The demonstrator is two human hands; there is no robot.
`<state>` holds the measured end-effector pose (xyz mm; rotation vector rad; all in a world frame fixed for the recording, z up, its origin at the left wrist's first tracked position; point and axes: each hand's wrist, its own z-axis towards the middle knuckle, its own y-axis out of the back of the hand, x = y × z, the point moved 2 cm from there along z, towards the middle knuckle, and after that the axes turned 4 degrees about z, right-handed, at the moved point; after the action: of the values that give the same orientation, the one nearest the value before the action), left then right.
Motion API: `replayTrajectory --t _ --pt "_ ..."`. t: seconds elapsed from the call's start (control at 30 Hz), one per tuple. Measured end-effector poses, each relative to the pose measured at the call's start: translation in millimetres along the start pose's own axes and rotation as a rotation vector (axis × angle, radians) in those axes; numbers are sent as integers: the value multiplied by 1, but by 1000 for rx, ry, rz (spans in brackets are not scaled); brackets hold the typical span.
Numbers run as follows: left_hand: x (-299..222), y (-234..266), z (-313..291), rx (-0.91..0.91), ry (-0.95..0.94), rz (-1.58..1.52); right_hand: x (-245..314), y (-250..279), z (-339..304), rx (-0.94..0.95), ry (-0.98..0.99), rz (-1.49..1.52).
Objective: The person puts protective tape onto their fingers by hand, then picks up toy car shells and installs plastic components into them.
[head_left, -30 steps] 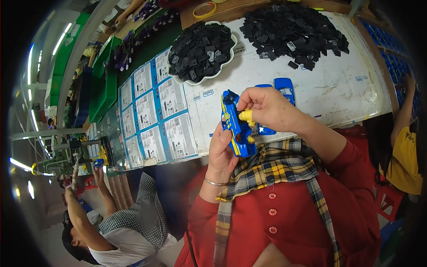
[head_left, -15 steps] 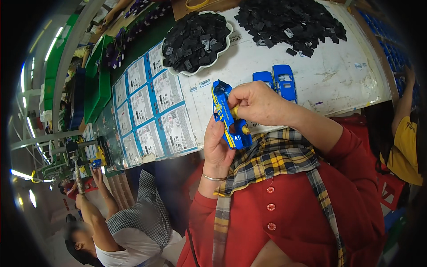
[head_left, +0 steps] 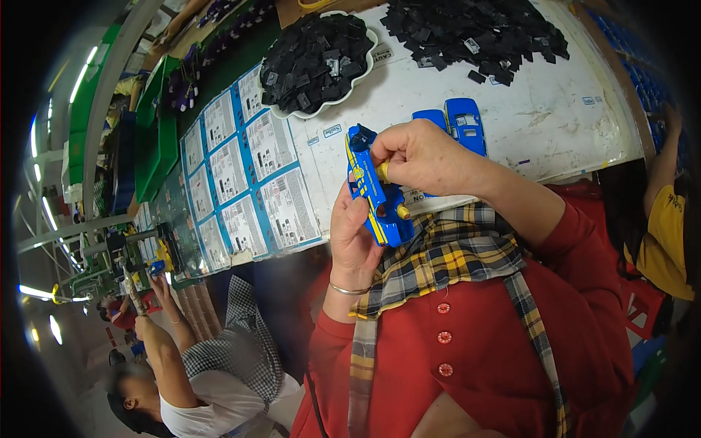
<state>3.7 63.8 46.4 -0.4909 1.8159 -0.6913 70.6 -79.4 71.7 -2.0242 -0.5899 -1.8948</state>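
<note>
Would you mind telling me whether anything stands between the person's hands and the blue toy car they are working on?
Nothing visible does. The left hand already grips the blue toy car from below, and the right hand pinches it from above, with bare fingers directly on it.

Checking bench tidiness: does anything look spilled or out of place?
A few small black parts lie loose on the white table, strayed from the big heap. The dish of black parts looks contained. Both hands hold the blue toy car normally.

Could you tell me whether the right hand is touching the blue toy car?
Touching: the head view shows the right hand pinching the top of the blue toy car.
</note>
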Motion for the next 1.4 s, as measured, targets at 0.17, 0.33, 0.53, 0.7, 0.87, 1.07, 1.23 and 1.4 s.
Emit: replayTrajectory --t 0.17,0.33,0.53,0.7,0.87,1.07,1.23,1.4 --pt "-1 -3 -3 3 -36 73 -7 -3 -3 -95 283 -103" --pt "-4 -7 -14 89 -82 142 -1 -13 -14 -283 505 -140" --pt "-3 -11 -28 76 -142 147 -3 -17 -25 -197 407 -191" --pt "1 -3 -38 114 -134 144 7 -18 -31 -39 438 -339" --pt "0 1 -35 159 -178 180 2 -20 -27 29 418 -344" --pt "-2 15 -29 117 -217 38 2 -14 3 127 258 -391" --pt "-2 27 -27 24 -237 29 -6 33 67 -239 464 -784" --pt "-11 40 -31 -19 -275 49 5 36 102 -229 385 -1013"
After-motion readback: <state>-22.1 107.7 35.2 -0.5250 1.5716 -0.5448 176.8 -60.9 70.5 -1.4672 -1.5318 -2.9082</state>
